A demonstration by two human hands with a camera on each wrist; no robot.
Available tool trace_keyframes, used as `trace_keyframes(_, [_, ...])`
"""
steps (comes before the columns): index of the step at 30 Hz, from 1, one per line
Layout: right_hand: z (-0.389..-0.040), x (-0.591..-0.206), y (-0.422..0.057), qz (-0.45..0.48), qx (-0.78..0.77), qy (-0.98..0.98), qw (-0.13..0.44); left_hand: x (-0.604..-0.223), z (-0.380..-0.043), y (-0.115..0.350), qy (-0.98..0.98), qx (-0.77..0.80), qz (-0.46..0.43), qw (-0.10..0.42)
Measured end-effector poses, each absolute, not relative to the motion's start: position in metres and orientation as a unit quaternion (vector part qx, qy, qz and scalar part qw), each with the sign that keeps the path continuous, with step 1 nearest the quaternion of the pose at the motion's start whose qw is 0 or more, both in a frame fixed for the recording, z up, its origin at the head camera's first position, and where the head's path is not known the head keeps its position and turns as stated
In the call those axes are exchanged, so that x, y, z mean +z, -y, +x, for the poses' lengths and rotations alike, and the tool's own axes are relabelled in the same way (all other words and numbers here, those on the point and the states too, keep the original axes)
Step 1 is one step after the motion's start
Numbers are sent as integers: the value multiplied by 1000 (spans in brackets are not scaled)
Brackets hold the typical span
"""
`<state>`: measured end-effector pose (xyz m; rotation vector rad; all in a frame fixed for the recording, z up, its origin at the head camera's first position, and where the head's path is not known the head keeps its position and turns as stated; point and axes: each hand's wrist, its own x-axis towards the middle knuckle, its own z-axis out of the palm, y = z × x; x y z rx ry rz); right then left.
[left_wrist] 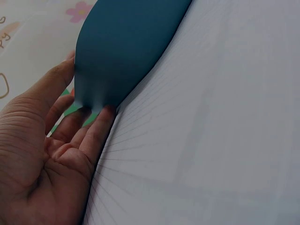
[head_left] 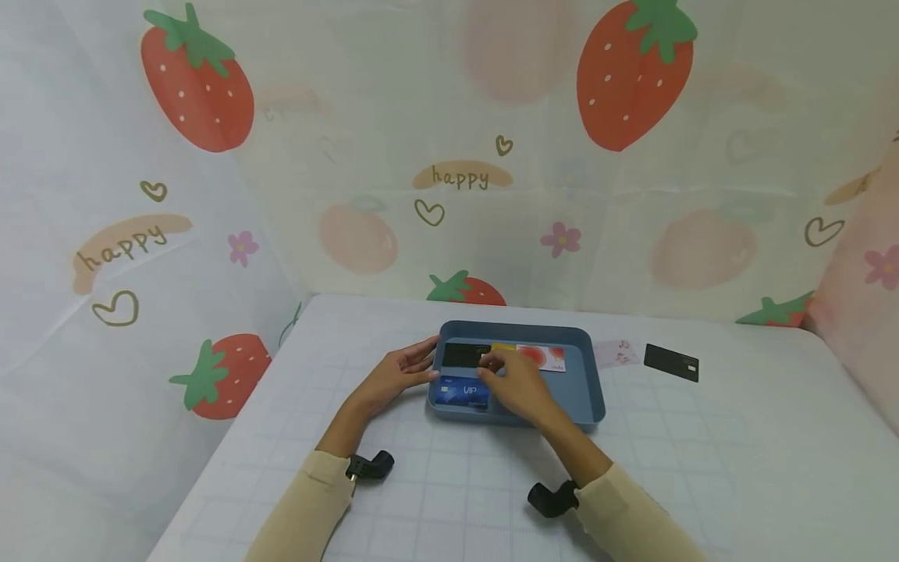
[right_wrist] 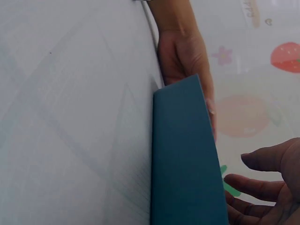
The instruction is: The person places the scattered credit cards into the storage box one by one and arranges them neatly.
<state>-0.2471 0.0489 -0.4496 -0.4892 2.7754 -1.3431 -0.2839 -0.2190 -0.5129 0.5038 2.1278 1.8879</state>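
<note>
A blue tray (head_left: 581,386) lies on the table, with several cards in it. My left hand (head_left: 393,378) rests against its left end, fingertips touching the outer wall, as the left wrist view also shows. Inside the tray are a black card (head_left: 462,355), a blue VIP card (head_left: 456,392) below it, a mostly covered yellow card (head_left: 502,346) and a white card with red circles (head_left: 546,358). Over the cards hovers my right hand (head_left: 518,386), fingers bent. In the right wrist view, its thumb and fingers (right_wrist: 255,187) are apart with nothing visible between them.
Right of the tray, a pale pink patterned card (head_left: 616,353) and another black card (head_left: 671,363) lie on the white table (head_left: 758,437). A curtain with strawberries (head_left: 635,86) hangs behind the table and along its sides.
</note>
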Motion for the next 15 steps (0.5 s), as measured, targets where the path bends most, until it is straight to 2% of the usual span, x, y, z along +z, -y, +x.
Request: trace_keyframes(15, [-241, -431, -67, -187, -442, -877, -22, -511, -284, 219, -733, 646, 174, 126])
